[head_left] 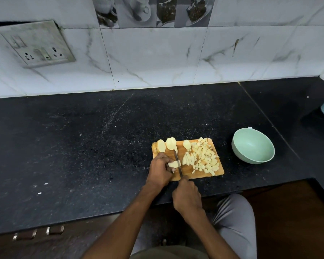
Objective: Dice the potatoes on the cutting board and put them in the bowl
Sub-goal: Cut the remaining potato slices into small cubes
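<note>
Head view, nearest first: the right hand [187,196] is curled round the handle of a knife [178,163], whose blade runs away from the person across the near left part of the cutting board [184,173]. Just left of the blade, the left hand [160,170] rests on the board with its fingers bent over a pale potato piece [174,164], pinning it down; the blade stands against the right end of that piece. To the right of the knife, a heap of diced potato [203,158] covers most of the board's right half. Along the board's far edge lie three larger cut pieces: one potato half [160,146] at the left corner, hanging partly over the edge, a second half [171,143] beside it, and a smaller slice [187,144] next to the heap. Further right, apart from the board, a pale green bowl [252,145] sits on the black tabletop [82,137] with nothing visible inside. Behind rises a marble-tiled wall [157,57] with a socket plate [36,44] at the left.
</note>
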